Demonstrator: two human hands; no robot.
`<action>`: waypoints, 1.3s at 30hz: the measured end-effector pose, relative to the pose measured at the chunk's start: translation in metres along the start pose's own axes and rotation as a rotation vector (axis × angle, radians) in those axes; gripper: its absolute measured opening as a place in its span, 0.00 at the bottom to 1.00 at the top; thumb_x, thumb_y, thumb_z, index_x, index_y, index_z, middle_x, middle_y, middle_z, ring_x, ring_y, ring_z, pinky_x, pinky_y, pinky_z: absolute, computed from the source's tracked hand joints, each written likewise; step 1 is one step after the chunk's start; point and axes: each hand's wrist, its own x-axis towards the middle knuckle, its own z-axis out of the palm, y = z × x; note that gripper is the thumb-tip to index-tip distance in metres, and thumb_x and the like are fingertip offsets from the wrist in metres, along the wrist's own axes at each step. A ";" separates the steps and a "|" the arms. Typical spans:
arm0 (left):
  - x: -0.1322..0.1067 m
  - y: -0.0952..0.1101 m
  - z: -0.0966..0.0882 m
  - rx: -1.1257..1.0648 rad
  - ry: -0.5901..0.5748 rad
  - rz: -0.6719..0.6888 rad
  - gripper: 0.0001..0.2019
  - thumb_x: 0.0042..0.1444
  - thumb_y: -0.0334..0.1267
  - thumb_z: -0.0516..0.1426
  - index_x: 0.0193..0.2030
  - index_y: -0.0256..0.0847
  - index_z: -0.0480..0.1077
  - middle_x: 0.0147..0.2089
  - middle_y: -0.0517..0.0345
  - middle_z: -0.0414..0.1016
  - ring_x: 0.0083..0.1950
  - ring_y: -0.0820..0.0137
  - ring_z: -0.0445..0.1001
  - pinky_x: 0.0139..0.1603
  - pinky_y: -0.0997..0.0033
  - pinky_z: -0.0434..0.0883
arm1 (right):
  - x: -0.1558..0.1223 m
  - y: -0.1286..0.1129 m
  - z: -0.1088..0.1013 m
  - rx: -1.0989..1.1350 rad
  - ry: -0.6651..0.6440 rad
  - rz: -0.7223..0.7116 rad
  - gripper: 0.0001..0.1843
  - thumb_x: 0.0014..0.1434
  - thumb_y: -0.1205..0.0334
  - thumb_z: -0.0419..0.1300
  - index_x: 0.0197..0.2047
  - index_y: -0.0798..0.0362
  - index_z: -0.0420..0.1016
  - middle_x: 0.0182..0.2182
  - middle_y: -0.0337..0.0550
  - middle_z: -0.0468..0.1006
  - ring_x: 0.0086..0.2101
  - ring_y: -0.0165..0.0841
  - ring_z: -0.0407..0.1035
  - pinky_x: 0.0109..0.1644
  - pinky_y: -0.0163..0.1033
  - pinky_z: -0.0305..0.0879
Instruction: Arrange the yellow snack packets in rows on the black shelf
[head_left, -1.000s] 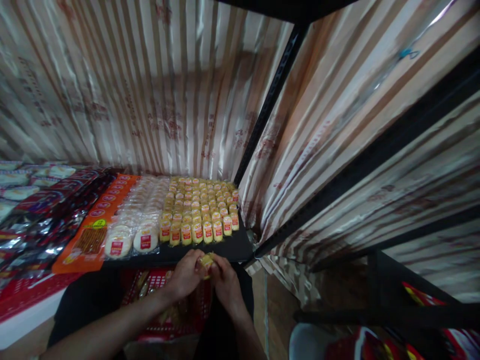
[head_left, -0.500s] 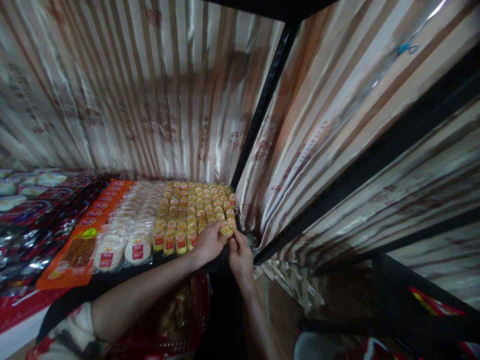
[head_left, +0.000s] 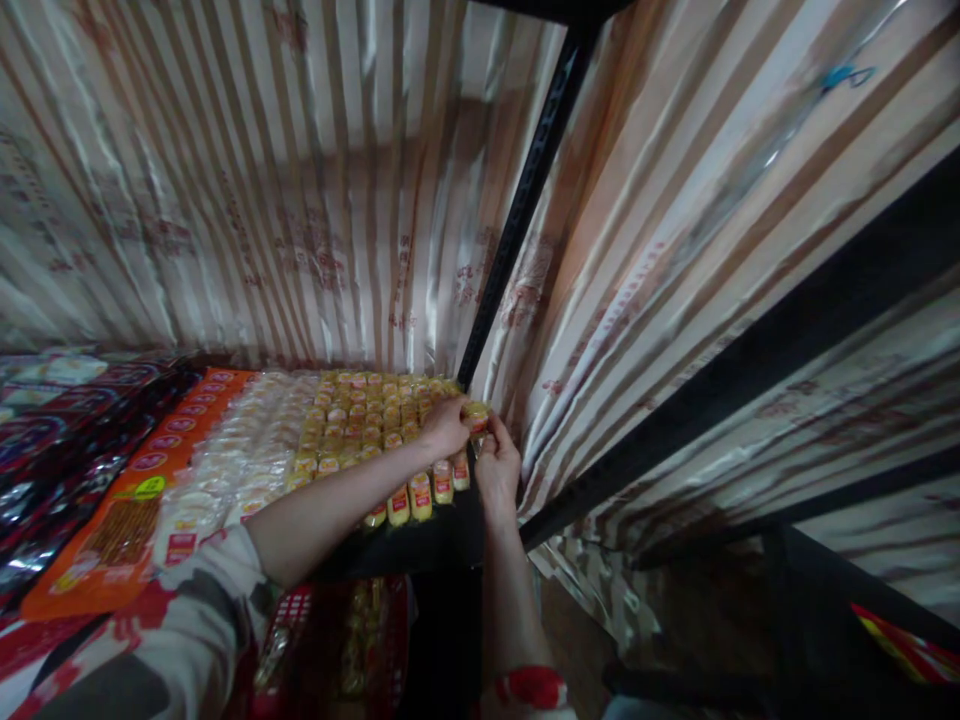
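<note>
A person's two bare hands meet over a dark shelf (head_left: 420,545) lined with striped plastic sheeting (head_left: 300,200). The left hand (head_left: 446,428) and right hand (head_left: 497,468) together hold one small yellow packet (head_left: 477,410), the fingers of both pinched onto it. The packet sits just above the shelf's right edge, toward the back right corner, beside a black upright post (head_left: 525,200). Rows of matching yellow packets (head_left: 360,425) fill the right part of the shelf. To their left lie round white packs (head_left: 240,450), then a long orange package (head_left: 112,510) near the front left. A red basket (head_left: 330,640) shows below the shelf's front edge.
</note>
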 end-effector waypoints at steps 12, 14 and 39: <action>0.049 -0.018 0.024 0.061 -0.012 0.027 0.13 0.52 0.28 0.54 0.45 0.37 0.71 0.42 0.55 0.76 0.43 0.70 0.73 0.46 0.73 0.68 | 0.039 0.040 0.016 -0.023 0.021 0.050 0.26 0.55 0.63 0.46 0.56 0.55 0.68 0.50 0.47 0.74 0.50 0.35 0.68 0.56 0.43 0.60; 0.053 -0.023 0.029 0.046 -0.024 0.033 0.13 0.51 0.27 0.54 0.44 0.37 0.71 0.40 0.56 0.77 0.42 0.71 0.73 0.45 0.74 0.68 | 0.041 0.047 0.018 -0.017 0.010 0.065 0.26 0.55 0.62 0.46 0.56 0.55 0.68 0.50 0.47 0.74 0.49 0.35 0.68 0.56 0.43 0.61; 0.065 -0.053 0.044 0.111 -0.059 0.022 0.19 0.53 0.28 0.52 0.52 0.41 0.68 0.46 0.56 0.76 0.49 0.69 0.73 0.53 0.70 0.67 | 0.042 0.065 0.028 -0.267 -0.042 0.049 0.25 0.54 0.64 0.46 0.53 0.54 0.71 0.49 0.49 0.75 0.48 0.38 0.69 0.53 0.43 0.63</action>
